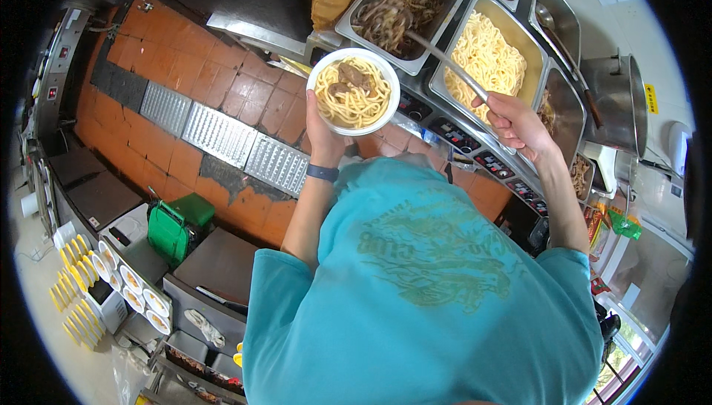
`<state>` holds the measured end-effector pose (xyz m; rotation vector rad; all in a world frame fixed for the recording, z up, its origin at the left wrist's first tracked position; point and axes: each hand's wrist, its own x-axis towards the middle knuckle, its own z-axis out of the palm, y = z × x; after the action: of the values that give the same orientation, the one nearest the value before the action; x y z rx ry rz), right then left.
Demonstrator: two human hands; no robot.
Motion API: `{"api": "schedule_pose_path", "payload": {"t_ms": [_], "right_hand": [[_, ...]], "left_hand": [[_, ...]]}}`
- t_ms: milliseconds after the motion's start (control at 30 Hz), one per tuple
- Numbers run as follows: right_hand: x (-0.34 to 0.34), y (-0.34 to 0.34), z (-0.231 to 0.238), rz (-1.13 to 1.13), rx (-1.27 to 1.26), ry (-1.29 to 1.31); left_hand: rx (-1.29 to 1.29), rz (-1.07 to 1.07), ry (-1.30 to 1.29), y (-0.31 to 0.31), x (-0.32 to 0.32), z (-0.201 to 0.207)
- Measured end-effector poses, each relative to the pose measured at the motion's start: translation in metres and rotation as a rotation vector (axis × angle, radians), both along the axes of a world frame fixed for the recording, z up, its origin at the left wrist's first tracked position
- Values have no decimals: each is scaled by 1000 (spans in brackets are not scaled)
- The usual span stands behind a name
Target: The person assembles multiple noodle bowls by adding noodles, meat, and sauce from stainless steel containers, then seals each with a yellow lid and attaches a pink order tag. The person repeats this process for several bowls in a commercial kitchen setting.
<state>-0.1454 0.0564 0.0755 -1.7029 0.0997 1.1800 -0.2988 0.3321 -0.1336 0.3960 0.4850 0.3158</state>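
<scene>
The left hand (323, 134) grips a white bowl of noodles (353, 91) above the bench's front edge, the right hand (515, 122) closed on a ladle handle (445, 60) reaching into the onion tray (397, 12) — a tilted bowl could spill.

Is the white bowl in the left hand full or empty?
Full: the white bowl holds noodles topped with brown meat.

The white round bowl of noodles (354, 91) sat at eleven o'clock from the steel tray of dark fried onions (400, 12)'s near edge; the steel tray of pale noodles (486, 53) lay at three o'clock of that.
</scene>
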Motion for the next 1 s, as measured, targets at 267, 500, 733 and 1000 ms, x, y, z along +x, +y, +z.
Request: {"api": "schedule_pose_path", "payload": {"t_ms": [267, 500, 733, 1000], "right_hand": [[-24, -16, -16, -13, -117, -298], [-29, -24, -22, -79, -34, -205], [-34, -23, -22, -136, 46, -118], [-41, -35, 1, -148, 140, -55]], "left_hand": [[98, -5, 27, -5, 0, -2], [111, 3, 87, -12, 2, 7], [152, -4, 79, -18, -1, 22], [70, 34, 54, -16, 1, 24]]}}
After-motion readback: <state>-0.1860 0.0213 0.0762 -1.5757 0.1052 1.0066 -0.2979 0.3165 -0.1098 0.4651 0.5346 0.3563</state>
